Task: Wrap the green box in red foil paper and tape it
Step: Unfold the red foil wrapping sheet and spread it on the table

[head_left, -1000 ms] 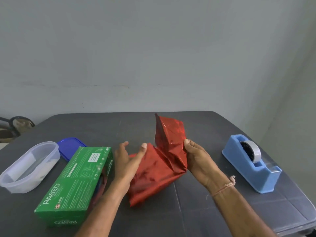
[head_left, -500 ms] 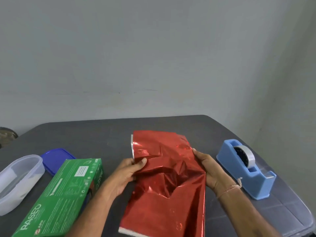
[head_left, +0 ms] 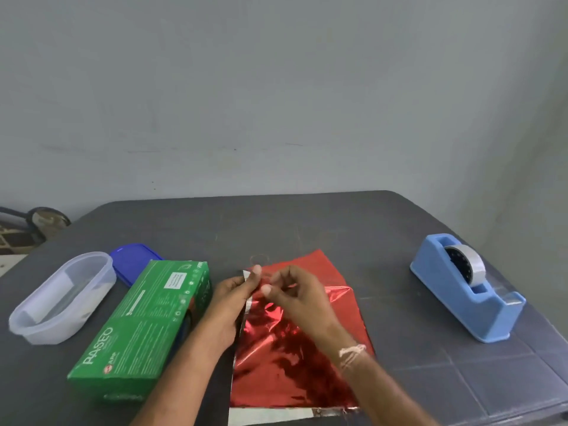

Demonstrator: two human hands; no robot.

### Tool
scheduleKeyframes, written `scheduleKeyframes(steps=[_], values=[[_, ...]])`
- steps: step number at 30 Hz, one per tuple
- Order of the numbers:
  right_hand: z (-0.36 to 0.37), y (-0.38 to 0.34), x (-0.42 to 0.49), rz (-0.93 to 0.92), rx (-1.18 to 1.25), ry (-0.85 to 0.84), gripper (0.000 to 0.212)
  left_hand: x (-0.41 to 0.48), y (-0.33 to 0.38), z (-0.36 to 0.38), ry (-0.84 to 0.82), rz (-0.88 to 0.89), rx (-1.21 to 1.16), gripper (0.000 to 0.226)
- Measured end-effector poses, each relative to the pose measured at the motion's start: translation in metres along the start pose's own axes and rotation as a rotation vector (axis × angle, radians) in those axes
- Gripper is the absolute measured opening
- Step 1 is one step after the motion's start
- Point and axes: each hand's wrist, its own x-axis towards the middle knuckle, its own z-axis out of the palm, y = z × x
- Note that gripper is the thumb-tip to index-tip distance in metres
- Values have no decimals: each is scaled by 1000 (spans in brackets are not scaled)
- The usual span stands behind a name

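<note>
The red foil paper point(head_left: 295, 348) lies flat and crinkled on the dark table point(head_left: 307, 222), its silver underside showing along the left and near edges. My left hand point(head_left: 230, 305) pinches the foil's left edge near its far left corner. My right hand point(head_left: 298, 299) reaches across the sheet, its curled fingers and thumb at that same corner, apparently pinching a layer of foil. The green box point(head_left: 147, 324) lies on its side just left of my left forearm, apart from the foil.
A blue tape dispenser point(head_left: 467, 290) with a roll of clear tape stands at the right. A clear plastic tub point(head_left: 61, 299) and its blue lid point(head_left: 132, 262) lie at the left, beyond the box. A wall stands behind the table's far edge.
The foil went from a bunched, raised fold to lying spread on the table. My right hand crossed from the foil's right side to its far left corner, beside my left hand.
</note>
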Motion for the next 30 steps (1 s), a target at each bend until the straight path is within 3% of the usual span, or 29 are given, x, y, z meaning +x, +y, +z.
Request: scheduleKeyframes(steps=[5, 8, 13, 19, 23, 27, 28, 30], values=[[9, 0, -11, 10, 25, 34, 29, -16, 3, -11, -48, -14, -41, 23], [14, -5, -17, 37, 20, 14, 35, -21, 5, -11, -61, -47, -80, 30], [11, -10, -20, 118, 97, 42, 20, -24, 5, 1, -68, -92, -118, 18], [-30, -25, -19, 301, 414, 97, 24, -18, 14, -4, 71, 22, -7, 14], [-76, -37, -16, 383, 566, 175, 20, -11, 31, -15, 344, 335, 432, 22], [-110, -41, -13, 408, 573, 237, 33, -14, 39, -5, 658, 687, 1108, 76], [-115, -42, -12, 424, 558, 251, 33, -18, 38, 6, 652, 792, 1197, 82], [-124, -40, -10, 449, 529, 261, 30, -17, 23, 30, 383, 776, 1260, 85]])
